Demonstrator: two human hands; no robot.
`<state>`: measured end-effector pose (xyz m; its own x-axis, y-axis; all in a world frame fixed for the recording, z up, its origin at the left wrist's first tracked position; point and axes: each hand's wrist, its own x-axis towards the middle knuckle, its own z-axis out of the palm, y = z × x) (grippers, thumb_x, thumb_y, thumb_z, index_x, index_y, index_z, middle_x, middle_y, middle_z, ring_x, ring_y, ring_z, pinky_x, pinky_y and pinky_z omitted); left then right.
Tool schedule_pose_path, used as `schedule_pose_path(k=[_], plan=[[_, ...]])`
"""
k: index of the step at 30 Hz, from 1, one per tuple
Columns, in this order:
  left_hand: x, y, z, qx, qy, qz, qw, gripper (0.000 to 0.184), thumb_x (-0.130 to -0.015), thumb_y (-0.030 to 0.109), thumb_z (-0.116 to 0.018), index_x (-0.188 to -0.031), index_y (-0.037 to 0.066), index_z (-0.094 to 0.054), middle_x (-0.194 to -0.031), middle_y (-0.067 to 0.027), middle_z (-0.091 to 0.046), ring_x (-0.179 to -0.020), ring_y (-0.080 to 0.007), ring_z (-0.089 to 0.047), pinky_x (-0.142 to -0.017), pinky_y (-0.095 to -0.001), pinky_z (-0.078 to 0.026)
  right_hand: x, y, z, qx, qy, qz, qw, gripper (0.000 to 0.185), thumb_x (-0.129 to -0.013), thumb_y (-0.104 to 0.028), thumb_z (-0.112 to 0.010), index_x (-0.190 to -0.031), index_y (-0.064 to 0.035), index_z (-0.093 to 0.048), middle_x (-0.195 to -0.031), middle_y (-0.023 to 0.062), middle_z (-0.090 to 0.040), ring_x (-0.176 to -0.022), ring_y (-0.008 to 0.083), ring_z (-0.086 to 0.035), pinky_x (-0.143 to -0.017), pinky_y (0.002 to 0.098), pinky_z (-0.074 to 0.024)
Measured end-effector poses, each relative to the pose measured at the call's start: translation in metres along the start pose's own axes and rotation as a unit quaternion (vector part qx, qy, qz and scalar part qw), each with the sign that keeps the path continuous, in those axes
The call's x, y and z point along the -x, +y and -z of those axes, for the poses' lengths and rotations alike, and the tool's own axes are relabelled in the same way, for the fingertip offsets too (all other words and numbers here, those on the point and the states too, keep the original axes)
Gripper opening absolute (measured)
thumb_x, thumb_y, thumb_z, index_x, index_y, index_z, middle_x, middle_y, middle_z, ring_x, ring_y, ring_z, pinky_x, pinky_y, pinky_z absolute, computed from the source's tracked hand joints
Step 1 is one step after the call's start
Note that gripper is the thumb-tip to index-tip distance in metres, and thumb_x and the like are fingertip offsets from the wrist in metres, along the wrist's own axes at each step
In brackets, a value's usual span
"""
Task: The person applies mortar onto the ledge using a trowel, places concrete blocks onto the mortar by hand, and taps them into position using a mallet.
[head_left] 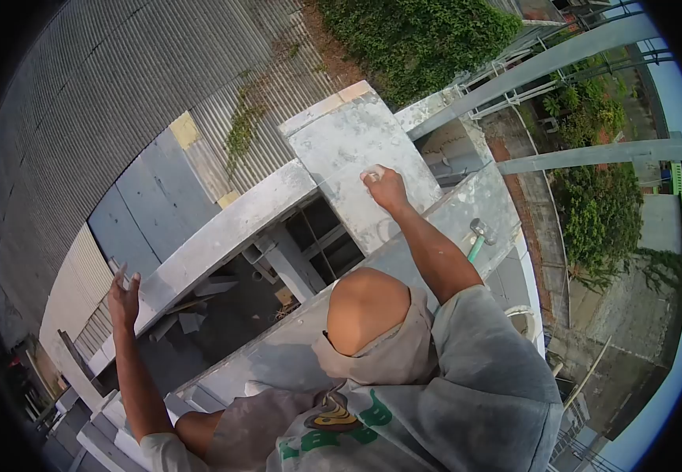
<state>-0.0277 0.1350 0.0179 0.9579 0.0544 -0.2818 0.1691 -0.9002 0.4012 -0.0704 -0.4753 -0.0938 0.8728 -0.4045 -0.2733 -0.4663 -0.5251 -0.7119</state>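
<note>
My left hand (124, 300) is raised at the left, beside the outer edge of a long pale concrete beam (231, 228). Its fingers are spread, with nothing visible between them. Over a wide, whitish concrete slab (341, 141), my right hand (386, 187) has its fingers curled together; their tips look pale and dusty. Whatever they may hold is too small to make out. A hammer (479, 241) with a green handle lies on the grey ledge to the right of my right forearm. My bent bare knee, below rolled grey cloth, shows between my arms.
An opening (235, 303) drops between the beam and the near ledge, with debris below. Corrugated roofing (136, 86) spreads beyond the beam. Curved metal bars (545, 67) cross the upper right. A white bucket (520, 320) stands at the right, near the outer edge, above a drop.
</note>
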Motion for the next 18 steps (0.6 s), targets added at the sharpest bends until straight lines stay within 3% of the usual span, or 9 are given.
schedule_pose_path(k=[2, 3, 4, 6, 8, 14, 18], plan=[[-0.008, 0.031, -0.010, -0.007, 0.003, -0.057, 0.998, 0.049, -0.090, 0.032, -0.060, -0.129, 0.002, -0.052, -0.128, -0.0249, -0.053, -0.123, -0.0378, -0.049, -0.099, -0.0416, -0.041, -0.012, 0.016, 0.047, -0.137, 0.121, -0.070, 0.981, 0.031, -0.081, -0.027, -0.067, -0.101, -0.0041, -0.067, -0.075, 0.0113, -0.067, -0.063, 0.0191, -0.064, -0.059, 0.0330, -0.0499], [-0.013, 0.046, -0.016, -0.012, 0.003, -0.088, 0.996, 0.049, -0.090, 0.032, -0.060, -0.129, 0.003, -0.052, -0.129, -0.0243, -0.053, -0.123, -0.0378, -0.049, -0.099, -0.0419, -0.041, -0.021, 0.018, 0.072, -0.198, 0.211, -0.072, 0.954, 0.037, -0.082, -0.029, -0.067, -0.106, -0.0016, -0.065, -0.083, 0.0121, -0.067, -0.067, 0.0197, -0.065, -0.063, 0.0333, -0.0496], [-0.017, 0.059, -0.020, -0.017, 0.007, -0.095, 0.995, 0.048, -0.090, 0.032, -0.060, -0.129, 0.003, -0.053, -0.128, -0.0237, -0.054, -0.122, -0.0379, -0.049, -0.099, -0.0420, -0.041, -0.038, 0.036, 0.096, -0.153, 0.279, -0.067, 0.945, 0.046, -0.082, -0.032, -0.068, -0.114, 0.0003, -0.061, -0.095, 0.0141, -0.066, -0.079, 0.0218, -0.065, -0.072, 0.0339, -0.0503], [-0.020, 0.082, -0.030, -0.024, 0.017, -0.109, 0.994, 0.048, -0.091, 0.032, -0.060, -0.129, 0.004, -0.053, -0.128, -0.0226, -0.054, -0.121, -0.0381, -0.050, -0.100, -0.0423, -0.041, -0.052, 0.020, 0.140, -0.164, 0.346, -0.052, 0.922, 0.055, -0.081, -0.036, -0.069, -0.121, 0.0005, -0.057, -0.104, 0.0161, -0.065, -0.093, 0.0258, -0.063, -0.083, 0.0350, -0.0480], [-0.020, 0.101, -0.036, -0.017, 0.026, -0.107, 0.994, 0.048, -0.090, 0.033, -0.060, -0.129, 0.004, -0.053, -0.127, -0.0220, -0.055, -0.120, -0.0379, -0.051, -0.100, -0.0423, -0.041, -0.083, 0.036, 0.163, 0.054, 0.446, 0.026, 0.893, 0.064, -0.078, -0.039, -0.071, -0.125, 0.0016, -0.054, -0.113, 0.0178, -0.063, -0.103, 0.0286, -0.060, -0.090, 0.0352, -0.0451], [-0.003, 0.133, -0.052, -0.049, 0.041, -0.131, 0.989, 0.046, -0.090, 0.030, -0.061, -0.129, 0.006, -0.053, -0.129, -0.0210, -0.054, -0.122, -0.0363, -0.049, -0.102, -0.0427, -0.038, -0.121, 0.037, 0.172, -0.167, 0.323, 0.006, 0.931, 0.079, -0.070, -0.036, -0.079, -0.128, 0.0074, -0.048, -0.123, 0.0204, -0.057, -0.113, 0.0303, -0.055, -0.095, 0.0341, -0.0418], [0.014, 0.149, -0.055, -0.018, 0.028, -0.121, 0.992, 0.045, -0.090, 0.028, -0.061, -0.128, 0.007, -0.053, -0.130, -0.0207, -0.053, -0.124, -0.0360, -0.047, -0.106, -0.0447, -0.033, -0.126, 0.033, 0.156, -0.267, 0.375, 0.011, 0.888, 0.080, -0.068, -0.023, -0.083, -0.128, 0.0126, -0.044, -0.123, 0.0192, -0.056, -0.112, 0.0253, -0.054, -0.095, 0.0318, -0.0411]])
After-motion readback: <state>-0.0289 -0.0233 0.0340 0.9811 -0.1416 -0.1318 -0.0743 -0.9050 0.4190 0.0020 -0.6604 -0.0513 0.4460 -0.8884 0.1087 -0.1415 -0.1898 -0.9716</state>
